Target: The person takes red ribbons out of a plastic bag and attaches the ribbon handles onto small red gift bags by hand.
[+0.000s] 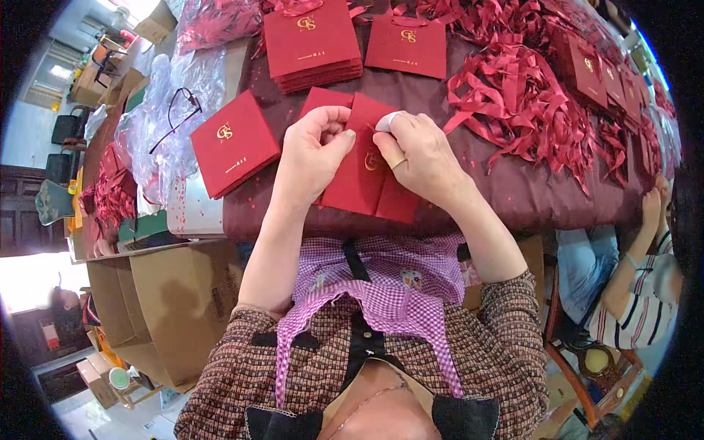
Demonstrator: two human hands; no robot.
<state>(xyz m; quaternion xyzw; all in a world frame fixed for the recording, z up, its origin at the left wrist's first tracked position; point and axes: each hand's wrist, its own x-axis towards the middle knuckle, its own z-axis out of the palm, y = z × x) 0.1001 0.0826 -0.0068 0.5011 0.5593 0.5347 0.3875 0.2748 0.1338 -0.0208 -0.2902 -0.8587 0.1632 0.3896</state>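
A red paper gift bag (355, 185) with a gold emblem lies flat at the table's near edge, under both my hands. My left hand (314, 152) is closed in a pinch at the bag's upper left edge. Opposite it, my right hand (429, 158), with a ring and a white covering on one fingertip, pinches the bag near its upper part. Whether a ribbon end is between those fingers is hidden. Another red bag (317, 100) shows partly behind my left hand. To the left sits a small stack of red bags (236, 147).
A taller stack of red bags (314, 44) and another bag (407, 48) with ribbon handles are farther back. Loose red ribbons (513, 103) heap at the right. Glasses (180, 117) rest on clear plastic at the left. A cardboard box (165, 301) stands below; a person (634, 293) sits at the right.
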